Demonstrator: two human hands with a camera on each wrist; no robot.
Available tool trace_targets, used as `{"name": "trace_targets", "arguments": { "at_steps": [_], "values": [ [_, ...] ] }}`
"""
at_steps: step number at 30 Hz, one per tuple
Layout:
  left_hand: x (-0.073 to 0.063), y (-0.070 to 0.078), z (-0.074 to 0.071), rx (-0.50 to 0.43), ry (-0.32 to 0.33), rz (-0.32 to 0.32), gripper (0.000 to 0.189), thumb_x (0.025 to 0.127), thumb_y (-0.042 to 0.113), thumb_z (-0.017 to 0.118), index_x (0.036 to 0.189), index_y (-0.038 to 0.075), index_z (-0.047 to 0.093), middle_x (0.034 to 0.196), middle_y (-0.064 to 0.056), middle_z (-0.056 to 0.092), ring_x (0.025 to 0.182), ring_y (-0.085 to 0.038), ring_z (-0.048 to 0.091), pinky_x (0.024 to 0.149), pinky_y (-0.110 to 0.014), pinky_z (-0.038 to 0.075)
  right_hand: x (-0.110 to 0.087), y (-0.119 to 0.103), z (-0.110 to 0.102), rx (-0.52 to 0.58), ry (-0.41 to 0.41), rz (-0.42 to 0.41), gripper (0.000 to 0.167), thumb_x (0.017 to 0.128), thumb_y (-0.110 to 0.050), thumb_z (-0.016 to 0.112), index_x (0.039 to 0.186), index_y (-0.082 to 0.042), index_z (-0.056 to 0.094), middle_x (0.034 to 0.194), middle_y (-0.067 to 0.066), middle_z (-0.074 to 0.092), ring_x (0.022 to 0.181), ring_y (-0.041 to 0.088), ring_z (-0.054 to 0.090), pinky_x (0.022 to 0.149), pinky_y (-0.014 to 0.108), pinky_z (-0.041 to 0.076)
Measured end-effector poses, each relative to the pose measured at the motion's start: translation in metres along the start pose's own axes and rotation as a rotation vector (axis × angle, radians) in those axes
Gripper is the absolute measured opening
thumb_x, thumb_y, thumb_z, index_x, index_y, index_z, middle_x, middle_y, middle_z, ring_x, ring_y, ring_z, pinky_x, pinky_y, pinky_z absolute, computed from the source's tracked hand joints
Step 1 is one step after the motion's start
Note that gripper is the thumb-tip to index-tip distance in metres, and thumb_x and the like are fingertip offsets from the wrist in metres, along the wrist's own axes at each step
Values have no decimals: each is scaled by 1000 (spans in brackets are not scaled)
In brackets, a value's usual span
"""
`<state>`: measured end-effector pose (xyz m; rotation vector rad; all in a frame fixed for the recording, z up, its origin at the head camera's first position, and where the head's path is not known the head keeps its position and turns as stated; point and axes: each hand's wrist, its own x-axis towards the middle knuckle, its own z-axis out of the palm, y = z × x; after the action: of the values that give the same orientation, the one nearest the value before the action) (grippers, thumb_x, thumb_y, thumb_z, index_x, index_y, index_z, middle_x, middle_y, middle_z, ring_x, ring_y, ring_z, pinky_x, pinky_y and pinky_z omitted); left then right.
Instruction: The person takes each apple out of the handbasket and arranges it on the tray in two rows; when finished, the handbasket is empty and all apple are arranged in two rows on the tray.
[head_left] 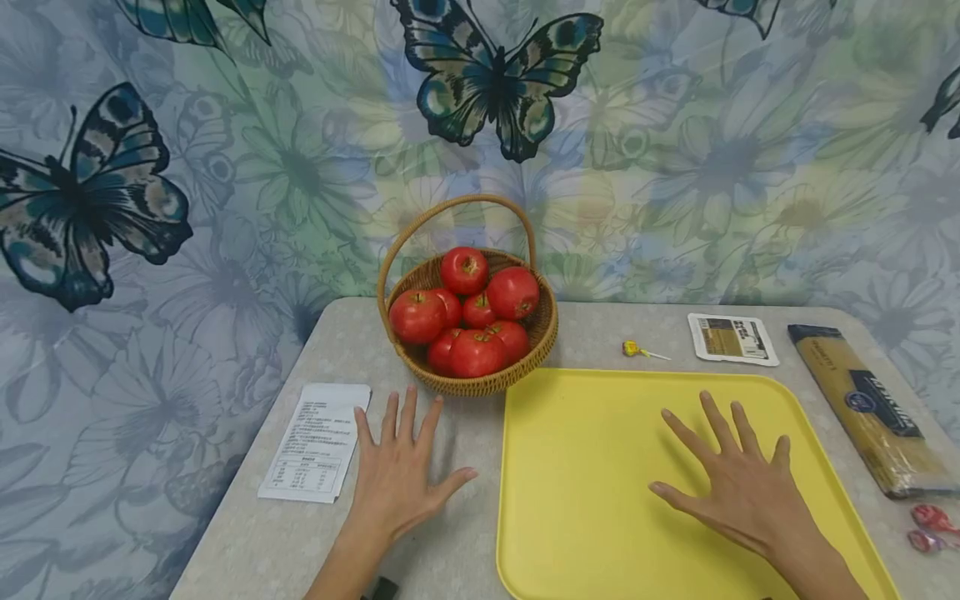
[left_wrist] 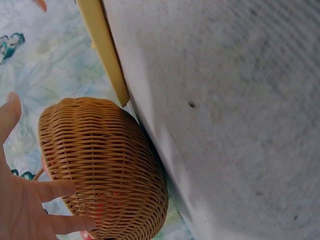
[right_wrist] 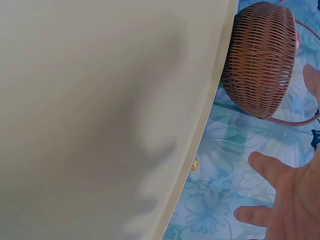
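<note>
My left hand (head_left: 397, 479) is spread over the table, between the printed paper (head_left: 315, 442) and the yellow tray (head_left: 585, 483), with nothing in it. Beyond its fingertips stands a wicker basket (head_left: 480, 386) with an arched handle, full of red apples (head_left: 477, 354). Over the right part of the tray, my right hand (head_left: 750, 492) has its fingers fanned out and holds nothing. In the left wrist view the basket (left_wrist: 110, 160) rises behind the left fingers. The right wrist view shows a shadow on the tray (right_wrist: 75, 100) beneath the right hand (right_wrist: 295, 200).
Behind the tray lie a yellow-wrapped lollipop (head_left: 633, 348) and a flat sealed packet (head_left: 733, 339). A long pack of what looks like dried noodles (head_left: 870, 408) lies to the right, with red wrapped candies (head_left: 930, 518) near it. A butterfly-print cloth (head_left: 637, 167) hangs behind the table.
</note>
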<state>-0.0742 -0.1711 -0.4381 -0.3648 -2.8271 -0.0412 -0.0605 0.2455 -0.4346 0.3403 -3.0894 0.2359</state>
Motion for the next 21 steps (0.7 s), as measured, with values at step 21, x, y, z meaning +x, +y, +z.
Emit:
{"name": "trace_targets", "arguments": {
  "at_steps": [21],
  "values": [
    [47,-2,9,-706,166,-325,105,77,55,78,153,7,22,161,-20,12,148,-39,17,111,-61,31,108,-69,-43,363,66,-474,76,84,-51,72,149,-31,38,155,12,35,134,40,44,92,60,48]
  ]
}}
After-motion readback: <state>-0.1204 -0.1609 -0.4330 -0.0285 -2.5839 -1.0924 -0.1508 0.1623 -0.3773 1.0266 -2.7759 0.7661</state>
